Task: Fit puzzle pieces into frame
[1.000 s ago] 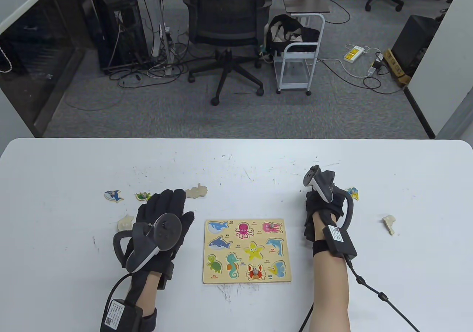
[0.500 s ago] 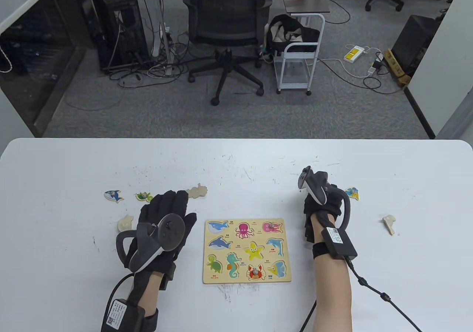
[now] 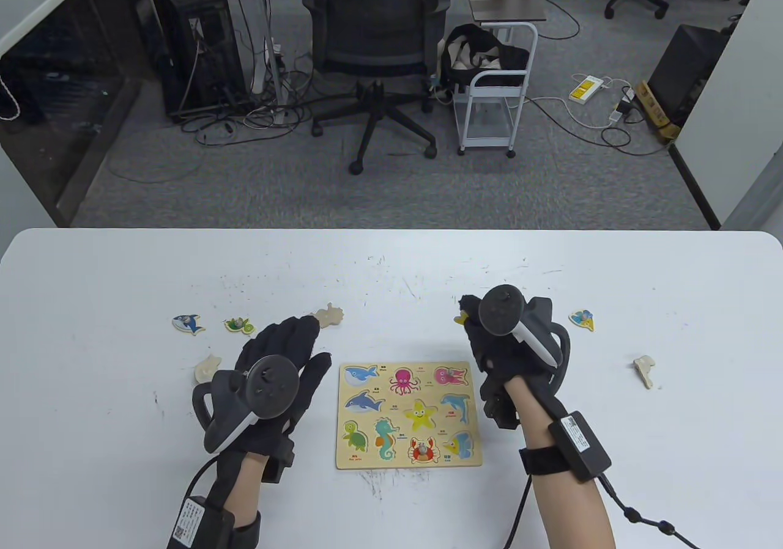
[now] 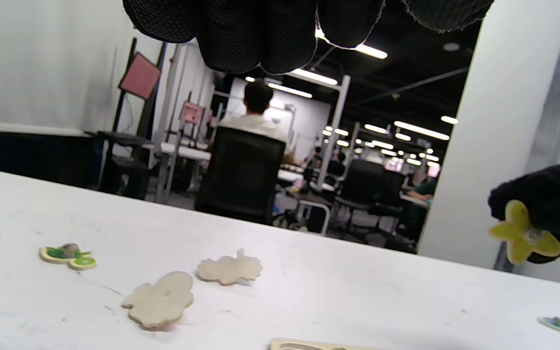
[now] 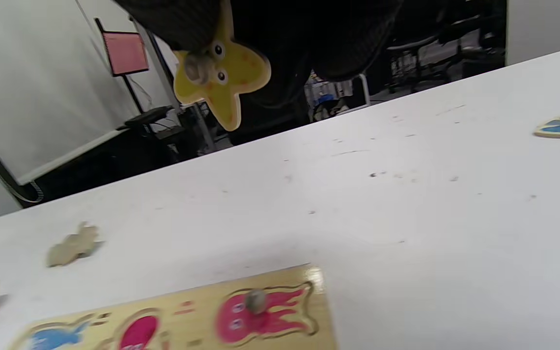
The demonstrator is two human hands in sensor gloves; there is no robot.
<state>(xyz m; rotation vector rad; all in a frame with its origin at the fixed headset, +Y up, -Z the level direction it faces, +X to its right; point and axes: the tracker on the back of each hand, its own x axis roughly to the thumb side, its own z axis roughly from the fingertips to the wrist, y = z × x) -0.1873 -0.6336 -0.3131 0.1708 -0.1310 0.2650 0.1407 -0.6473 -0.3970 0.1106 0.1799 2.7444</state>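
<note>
The wooden puzzle frame (image 3: pixel 342 460) lies flat at the table's middle, with a pink squid piece (image 3: pixel 451 376) and a red crab piece (image 3: pixel 422 450) seated in it. My right hand (image 3: pixel 468 320) pinches a yellow starfish piece (image 5: pixel 221 78) by its peg and holds it above the table just beyond the frame's far right corner. The starfish also shows in the left wrist view (image 4: pixel 523 236). My left hand (image 3: pixel 287 353) hovers flat and empty left of the frame, fingers spread.
Loose pieces lie around the frame: a blue shark (image 3: pixel 188 323), a green turtle (image 3: pixel 238 325), face-down pieces on the left (image 3: pixel 327 315) (image 3: pixel 207 368), and on the right a fish piece (image 3: pixel 583 320) and a face-down piece (image 3: pixel 645 370).
My right hand has moved left toward the frame's far right corner and turned, with the yellow starfish now showing in its fingers. My left hand has drifted slightly right.
</note>
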